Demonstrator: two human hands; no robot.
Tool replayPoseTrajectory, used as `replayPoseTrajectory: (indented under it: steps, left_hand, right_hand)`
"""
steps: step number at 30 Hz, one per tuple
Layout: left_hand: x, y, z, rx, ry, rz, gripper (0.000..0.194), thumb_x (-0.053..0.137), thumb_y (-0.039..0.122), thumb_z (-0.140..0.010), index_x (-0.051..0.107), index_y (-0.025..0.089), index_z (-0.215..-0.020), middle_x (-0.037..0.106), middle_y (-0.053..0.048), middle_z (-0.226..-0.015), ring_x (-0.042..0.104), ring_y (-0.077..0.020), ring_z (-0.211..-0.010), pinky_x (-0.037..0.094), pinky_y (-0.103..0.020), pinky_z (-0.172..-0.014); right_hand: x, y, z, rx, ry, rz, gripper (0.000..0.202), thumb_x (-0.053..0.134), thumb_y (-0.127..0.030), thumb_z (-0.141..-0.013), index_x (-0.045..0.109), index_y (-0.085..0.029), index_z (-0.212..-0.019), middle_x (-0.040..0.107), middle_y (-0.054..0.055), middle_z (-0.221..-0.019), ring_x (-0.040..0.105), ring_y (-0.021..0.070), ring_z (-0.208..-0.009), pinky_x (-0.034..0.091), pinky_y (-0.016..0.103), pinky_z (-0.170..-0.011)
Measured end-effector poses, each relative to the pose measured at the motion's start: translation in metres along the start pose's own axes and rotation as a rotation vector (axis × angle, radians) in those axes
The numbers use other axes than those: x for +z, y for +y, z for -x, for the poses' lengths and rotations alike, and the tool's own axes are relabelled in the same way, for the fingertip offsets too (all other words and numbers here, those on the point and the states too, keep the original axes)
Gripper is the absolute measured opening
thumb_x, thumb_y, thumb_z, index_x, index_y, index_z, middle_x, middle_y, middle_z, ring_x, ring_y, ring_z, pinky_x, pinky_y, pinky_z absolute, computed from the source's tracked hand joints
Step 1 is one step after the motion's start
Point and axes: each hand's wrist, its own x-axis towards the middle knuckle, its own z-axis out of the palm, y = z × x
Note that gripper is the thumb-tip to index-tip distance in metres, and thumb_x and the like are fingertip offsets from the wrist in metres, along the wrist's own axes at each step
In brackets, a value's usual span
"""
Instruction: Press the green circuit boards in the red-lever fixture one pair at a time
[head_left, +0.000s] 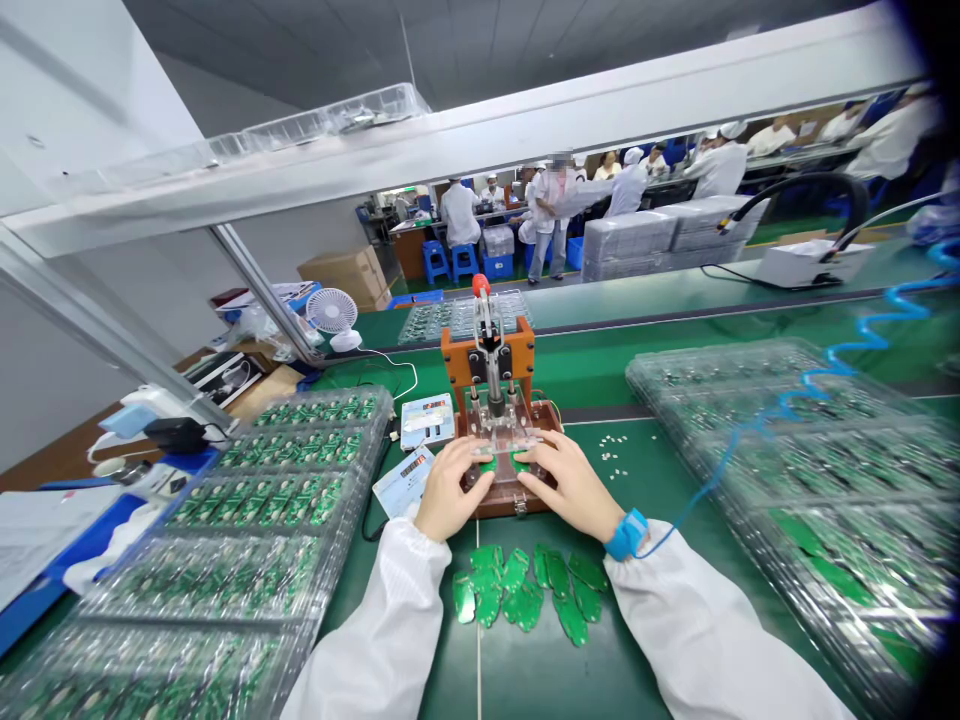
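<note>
In front of me stands a toggle-clamp test fixture (452, 352) with an orange frame, a red-tipped lever and a clear plate over its brown base. My left hand (452, 487) is at the base's left side, thumb and fingers closed about a small green circuit board (488, 464). Opposite it, my right hand (576, 487) has its thumb and fingers at another green circuit board (519, 462). The fingers partly cover both boards. A blue wrist strap (628, 535) circles my right wrist. Between my forearms, several loose green circuit boards (515, 570) lie on the mat.
Clear trays of boards flank me: a left stack (365, 475) and a right stack (667, 425). Two small display boxes, one a meter (427, 421), sit left of the fixture. Tiny white pieces (615, 455) lie right. A blue coiled cord (855, 330) crosses the right tray. Co-workers sit and stand beyond.
</note>
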Motion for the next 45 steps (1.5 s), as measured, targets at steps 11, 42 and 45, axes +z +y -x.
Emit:
replayPoseTrajectory:
  steps: [11,42,45]
  left_hand:
    - [0.001,0.012,0.008,0.064,0.079,-0.14,0.018,0.059,0.024,-0.098,0.067,0.019,-0.114,0.064,-0.012,-0.137,0.051,-0.0325,-0.135,0.046,-0.056,-0.109]
    - [0.042,0.036,0.034,0.427,-0.276,0.118,0.024,0.063,0.027,-0.089,0.071,0.017,-0.109,0.074,-0.01,-0.116,0.055,-0.0285,-0.136,0.048,-0.047,-0.115]
    - [0.042,0.036,0.033,0.416,-0.288,0.115,0.025,0.064,0.027,-0.089,0.071,0.017,-0.11,0.075,-0.009,-0.114,0.054,-0.0288,-0.137,0.048,-0.048,-0.115]
  right_hand:
    - [-0.002,-0.003,0.001,-0.056,0.064,-0.081,0.02,0.065,-0.031,-0.096,0.074,-0.025,-0.113,0.077,0.007,-0.116,0.06,0.0314,-0.125,0.041,0.062,-0.114]
    - [-0.112,-0.121,-0.165,-0.175,0.421,-0.397,0.034,0.051,-0.044,-0.105,0.066,-0.026,-0.129,0.075,0.001,-0.112,0.07,0.0181,-0.103,0.056,0.037,-0.097]
    - [-0.098,-0.132,-0.118,-0.222,0.467,-0.23,0.032,0.045,-0.034,-0.108,0.064,-0.031,-0.134,0.074,0.002,-0.123,0.068,0.0221,-0.116,0.053,0.043,-0.104]
